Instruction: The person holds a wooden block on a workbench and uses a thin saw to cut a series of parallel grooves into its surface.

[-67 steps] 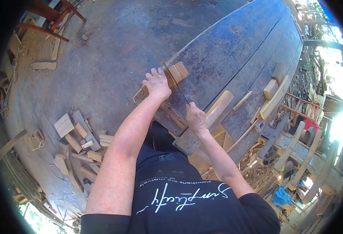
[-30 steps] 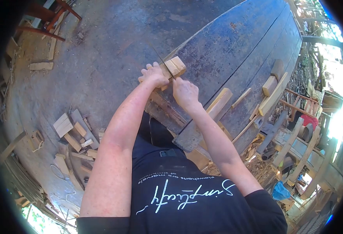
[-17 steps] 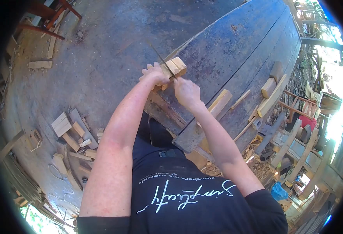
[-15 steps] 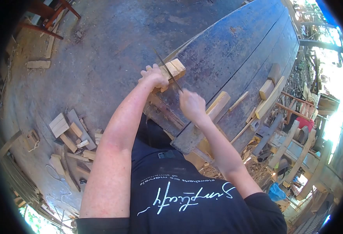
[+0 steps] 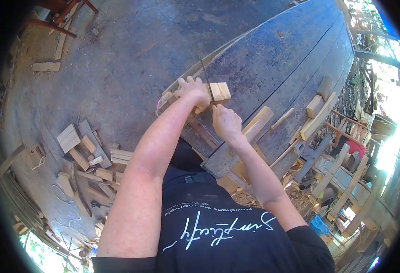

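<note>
My left hand (image 5: pixel 193 93) is pressed over a pale squared wood block (image 5: pixel 221 91) at the near left edge of the bench, its fingers spread across the wood. The block's right end sticks out past the hand and shows lines across it. Closed around the near end of a thin, dark saw (image 5: pixel 210 85) is my right hand (image 5: pixel 227 123). The blade, seen nearly edge-on, crosses the block just right of my left fingers, and its far tip reaches beyond the wood. The saw's handle is hidden in my grip.
A long bluish plank bench (image 5: pixel 272 59) stretches away to the upper right. Wooden strips (image 5: pixel 318 116) lie along its right side. Several wood offcuts (image 5: pixel 88 143) are scattered on the floor at left. A red-brown chair (image 5: pixel 57 9) stands upper left, and a cluttered timber stack (image 5: pixel 345 177) is at right.
The saw has slid farther away across the block, bringing my right hand closer to the wood. In the view, the block and my left hand sit slightly farther right and lower.
</note>
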`<state>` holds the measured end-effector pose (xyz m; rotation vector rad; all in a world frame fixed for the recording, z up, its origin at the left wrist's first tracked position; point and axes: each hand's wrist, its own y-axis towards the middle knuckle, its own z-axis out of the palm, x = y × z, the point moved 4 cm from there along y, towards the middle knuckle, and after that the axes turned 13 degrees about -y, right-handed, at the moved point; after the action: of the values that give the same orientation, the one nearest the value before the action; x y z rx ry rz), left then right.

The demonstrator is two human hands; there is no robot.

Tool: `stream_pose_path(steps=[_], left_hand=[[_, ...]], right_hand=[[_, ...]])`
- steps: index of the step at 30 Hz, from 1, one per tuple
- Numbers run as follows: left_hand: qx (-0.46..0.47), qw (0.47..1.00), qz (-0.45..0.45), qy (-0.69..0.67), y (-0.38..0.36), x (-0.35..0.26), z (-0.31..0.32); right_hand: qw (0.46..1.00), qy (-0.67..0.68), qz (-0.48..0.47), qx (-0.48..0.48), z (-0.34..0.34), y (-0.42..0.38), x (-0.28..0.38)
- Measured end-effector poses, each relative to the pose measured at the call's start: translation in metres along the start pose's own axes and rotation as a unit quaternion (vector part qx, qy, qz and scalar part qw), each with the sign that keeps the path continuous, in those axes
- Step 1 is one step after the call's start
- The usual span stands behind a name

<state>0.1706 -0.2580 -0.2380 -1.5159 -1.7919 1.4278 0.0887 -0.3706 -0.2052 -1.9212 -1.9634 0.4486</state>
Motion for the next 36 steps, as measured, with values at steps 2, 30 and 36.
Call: stream_pose_path(steps=[2,30,36], left_hand=[[-0.037,0.999,0.022,0.02,0.015,0.002,0.008],[-0.088,0.995,-0.006,-0.05,-0.015,-0.005,0.009],[-0.097,0.994,-0.001,-0.043,-0.011,-0.004,0.012]], right_hand=[[0.999,-0.002,0.035,-0.011,0.002,0.005,-0.003],[0.993,0.079,0.054,-0.069,0.018,-0.009,-0.012],[0.997,0.04,0.067,-0.022,0.015,-0.078,-0.03]])
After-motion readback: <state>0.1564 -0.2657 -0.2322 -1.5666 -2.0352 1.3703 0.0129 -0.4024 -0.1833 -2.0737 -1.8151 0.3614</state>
